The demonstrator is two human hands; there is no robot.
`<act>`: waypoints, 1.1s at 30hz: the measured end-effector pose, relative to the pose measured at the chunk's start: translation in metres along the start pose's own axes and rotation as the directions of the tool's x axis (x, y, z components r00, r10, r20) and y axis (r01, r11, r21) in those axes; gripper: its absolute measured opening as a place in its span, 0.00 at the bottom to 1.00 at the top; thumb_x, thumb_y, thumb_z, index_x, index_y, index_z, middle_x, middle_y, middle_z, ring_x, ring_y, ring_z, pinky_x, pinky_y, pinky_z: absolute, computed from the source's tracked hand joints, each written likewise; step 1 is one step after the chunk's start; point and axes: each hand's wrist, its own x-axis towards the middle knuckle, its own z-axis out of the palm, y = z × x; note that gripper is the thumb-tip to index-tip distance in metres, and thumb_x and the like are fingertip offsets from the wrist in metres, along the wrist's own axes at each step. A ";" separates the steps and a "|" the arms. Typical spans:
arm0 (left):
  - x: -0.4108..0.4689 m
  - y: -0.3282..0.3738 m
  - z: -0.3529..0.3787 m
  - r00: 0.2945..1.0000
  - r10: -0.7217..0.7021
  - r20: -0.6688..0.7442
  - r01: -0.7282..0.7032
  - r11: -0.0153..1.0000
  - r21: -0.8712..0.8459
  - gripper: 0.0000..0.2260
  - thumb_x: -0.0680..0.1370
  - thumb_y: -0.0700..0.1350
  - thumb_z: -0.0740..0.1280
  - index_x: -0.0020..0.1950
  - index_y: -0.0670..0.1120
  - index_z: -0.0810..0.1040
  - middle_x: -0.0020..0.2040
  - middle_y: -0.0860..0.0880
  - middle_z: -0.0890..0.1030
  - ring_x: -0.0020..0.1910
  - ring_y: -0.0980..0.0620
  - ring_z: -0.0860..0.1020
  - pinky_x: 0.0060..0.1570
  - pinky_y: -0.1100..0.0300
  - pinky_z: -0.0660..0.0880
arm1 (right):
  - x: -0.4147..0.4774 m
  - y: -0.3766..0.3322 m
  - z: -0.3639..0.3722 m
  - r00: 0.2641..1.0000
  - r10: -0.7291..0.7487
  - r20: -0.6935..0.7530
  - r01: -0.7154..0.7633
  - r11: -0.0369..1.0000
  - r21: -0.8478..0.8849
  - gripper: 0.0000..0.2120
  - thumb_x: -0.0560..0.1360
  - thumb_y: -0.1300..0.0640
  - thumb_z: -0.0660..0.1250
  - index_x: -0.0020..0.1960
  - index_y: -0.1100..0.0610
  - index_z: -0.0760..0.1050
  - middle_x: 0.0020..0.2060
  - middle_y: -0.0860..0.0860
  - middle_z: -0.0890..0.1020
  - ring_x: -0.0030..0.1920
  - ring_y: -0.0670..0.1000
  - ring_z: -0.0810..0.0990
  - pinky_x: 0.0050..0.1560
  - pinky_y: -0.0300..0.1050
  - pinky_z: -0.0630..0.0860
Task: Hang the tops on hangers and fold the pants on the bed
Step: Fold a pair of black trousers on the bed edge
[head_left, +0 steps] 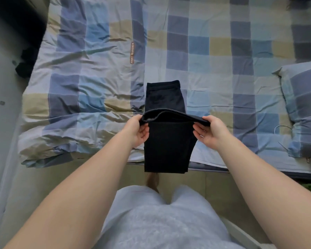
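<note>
Two hands: both on the pants (166,97), one at each corner of the raised edge.
left hand (138,131): thumb on top, fingers curled under, pinching the left corner.
right hand (209,131): same pinch on the right corner.
pants: black, halved lengthwise. The waistband end lies flat on the bed (90,72), mid-bed in front of us. The near part hangs from the hands, past the bed edge.
raised edge: hem or fold, we can't tell. Grey inner side shows.
step: pants fold, crosswise pass, approx halfway by our read.
next move: we'd carry the raised edge fwd toward the waistband, corners level, then lay it flat, let go and smooth.
needs: even tension L/R, else the layers skew. Sides should line up w/ the part already lying flat.
risk: hanging part may drag on the bed edge and bunch.
tops/hangers: none we can ID. There's a dark heap (28,62) at the bed's left side, can't tell what.
other: pillow (305,108) at right w/ a thin cable (282,127) beside it, both well apart from the pants.
</note>
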 end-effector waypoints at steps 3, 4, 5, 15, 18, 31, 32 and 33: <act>0.050 0.041 0.018 1.000 -0.004 -0.019 0.005 0.999 0.034 0.07 0.80 0.48 0.64 0.45 0.47 0.76 0.36 0.50 0.76 0.36 0.53 0.75 0.42 0.59 0.73 | 0.051 -0.033 0.032 1.000 -0.016 -0.016 0.016 1.000 -0.012 0.05 0.81 0.56 0.62 0.48 0.56 0.75 0.45 0.55 0.84 0.47 0.52 0.83 0.43 0.48 0.77; 0.069 0.052 0.023 1.000 -0.002 -0.024 0.003 0.999 0.050 0.07 0.81 0.48 0.64 0.46 0.47 0.76 0.36 0.50 0.77 0.37 0.53 0.75 0.43 0.59 0.74 | 0.070 -0.043 0.041 1.000 -0.022 -0.020 0.021 0.999 -0.030 0.05 0.81 0.55 0.62 0.49 0.56 0.75 0.46 0.54 0.84 0.47 0.52 0.83 0.43 0.48 0.77; 0.089 0.066 0.029 1.000 0.010 -0.023 -0.008 0.998 0.066 0.07 0.81 0.49 0.63 0.46 0.48 0.76 0.37 0.50 0.77 0.38 0.53 0.75 0.44 0.59 0.73 | 0.091 -0.055 0.051 0.999 -0.031 -0.018 0.030 0.998 -0.052 0.05 0.81 0.55 0.62 0.49 0.55 0.75 0.46 0.54 0.84 0.47 0.52 0.83 0.42 0.48 0.77; 0.296 0.140 0.065 0.992 0.123 0.007 -0.123 0.982 0.143 0.12 0.82 0.54 0.62 0.55 0.48 0.78 0.46 0.52 0.82 0.45 0.54 0.80 0.41 0.58 0.72 | 0.300 -0.099 0.117 0.996 -0.079 0.047 0.086 0.982 -0.166 0.08 0.81 0.51 0.62 0.54 0.54 0.76 0.50 0.53 0.85 0.51 0.52 0.84 0.43 0.48 0.78; 0.329 0.121 0.064 0.992 0.109 0.067 -0.117 0.984 0.133 0.19 0.82 0.61 0.58 0.67 0.51 0.73 0.56 0.50 0.83 0.50 0.51 0.82 0.43 0.55 0.74 | 0.339 -0.080 0.109 0.993 -0.035 0.110 0.048 0.992 -0.119 0.23 0.80 0.44 0.63 0.71 0.53 0.70 0.62 0.53 0.81 0.64 0.56 0.78 0.56 0.56 0.77; 0.273 -0.030 0.009 0.999 -0.034 -0.021 0.039 0.947 0.319 0.17 0.82 0.60 0.62 0.66 0.52 0.75 0.61 0.51 0.82 0.56 0.49 0.82 0.47 0.54 0.77 | 0.299 0.032 0.009 0.959 0.203 0.197 -0.189 0.978 -0.086 0.24 0.79 0.40 0.63 0.70 0.52 0.73 0.60 0.54 0.84 0.63 0.57 0.80 0.55 0.58 0.78; 0.268 -0.043 0.005 0.998 -0.037 -0.059 0.056 0.933 0.355 0.16 0.82 0.58 0.62 0.65 0.52 0.75 0.60 0.51 0.82 0.55 0.50 0.82 0.47 0.54 0.77 | 0.294 0.045 -0.001 0.962 0.213 0.173 -0.197 0.975 -0.102 0.23 0.79 0.41 0.63 0.69 0.52 0.74 0.59 0.53 0.84 0.62 0.56 0.81 0.55 0.57 0.78; 0.263 -0.059 -0.001 0.994 -0.043 -0.101 0.079 0.920 0.385 0.14 0.82 0.57 0.63 0.63 0.51 0.76 0.59 0.51 0.82 0.54 0.50 0.82 0.48 0.54 0.77 | 0.287 0.058 -0.012 0.965 0.223 0.136 -0.208 0.971 -0.117 0.22 0.80 0.42 0.63 0.68 0.53 0.74 0.59 0.53 0.85 0.61 0.56 0.81 0.54 0.56 0.78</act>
